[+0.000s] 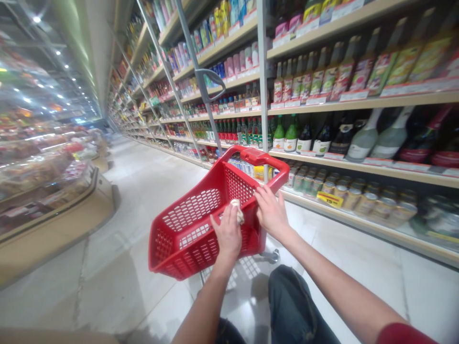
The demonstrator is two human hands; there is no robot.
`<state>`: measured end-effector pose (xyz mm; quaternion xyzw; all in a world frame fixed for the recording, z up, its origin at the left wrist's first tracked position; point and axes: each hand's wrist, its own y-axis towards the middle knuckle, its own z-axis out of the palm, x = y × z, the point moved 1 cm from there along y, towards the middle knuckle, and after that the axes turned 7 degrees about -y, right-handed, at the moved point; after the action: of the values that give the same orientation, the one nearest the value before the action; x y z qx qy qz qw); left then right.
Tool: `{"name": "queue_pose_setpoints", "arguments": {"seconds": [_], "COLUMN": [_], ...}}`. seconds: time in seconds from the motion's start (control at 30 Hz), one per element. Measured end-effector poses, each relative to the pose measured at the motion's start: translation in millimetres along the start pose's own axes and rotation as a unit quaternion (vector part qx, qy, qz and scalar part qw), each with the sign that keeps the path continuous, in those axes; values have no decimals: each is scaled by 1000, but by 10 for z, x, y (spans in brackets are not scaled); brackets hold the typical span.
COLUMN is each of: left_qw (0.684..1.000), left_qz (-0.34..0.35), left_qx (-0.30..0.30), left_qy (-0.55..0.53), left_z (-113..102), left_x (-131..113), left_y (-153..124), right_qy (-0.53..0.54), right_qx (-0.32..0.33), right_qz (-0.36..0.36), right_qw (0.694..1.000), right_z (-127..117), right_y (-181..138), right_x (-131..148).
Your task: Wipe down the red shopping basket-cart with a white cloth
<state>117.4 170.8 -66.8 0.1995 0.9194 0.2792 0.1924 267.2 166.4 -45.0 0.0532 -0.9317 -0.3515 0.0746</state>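
Before me on the pale tiled floor (118, 277) stands a red slotted plastic shopping cart (212, 213), my right hand (271, 209) on its handle end, my left hand (229, 229) further left with a crumpled white cloth (238, 207). Long beige shelves (358, 103) rise beyond and right, green glass bottles (291, 134) above gold-and-white metal cans (366, 203); left, across the aisle, a curved beige display case (71, 243).

- Little white lights (37, 19) shine from up high, so it is bright.
- The shiny floor (125, 162) has soft gray shadows by the red cart (201, 260).
- Packs (39, 167) on the left look smeary.
- The edges look stretched.
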Motion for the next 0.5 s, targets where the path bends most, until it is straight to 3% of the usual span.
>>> {"name": "queue_pose_setpoints", "arguments": {"seconds": [0.17, 0.4, 0.5], "left_qw": [998, 994, 995], "left_qz": [61, 47, 26], "left_qx": [-23, -100, -98], "left_qy": [-3, 12, 20], "left_z": [77, -32, -88], "left_x": [-117, 475, 522], "left_y": [49, -311, -377], "right_qy": [14, 12, 19], "right_qx": [1, 28, 29], "right_qz": [-6, -19, -17], "right_qw": [1000, 999, 999], "right_z": [86, 90, 72], "right_y": [-100, -279, -243], "right_x": [103, 187, 248]}}
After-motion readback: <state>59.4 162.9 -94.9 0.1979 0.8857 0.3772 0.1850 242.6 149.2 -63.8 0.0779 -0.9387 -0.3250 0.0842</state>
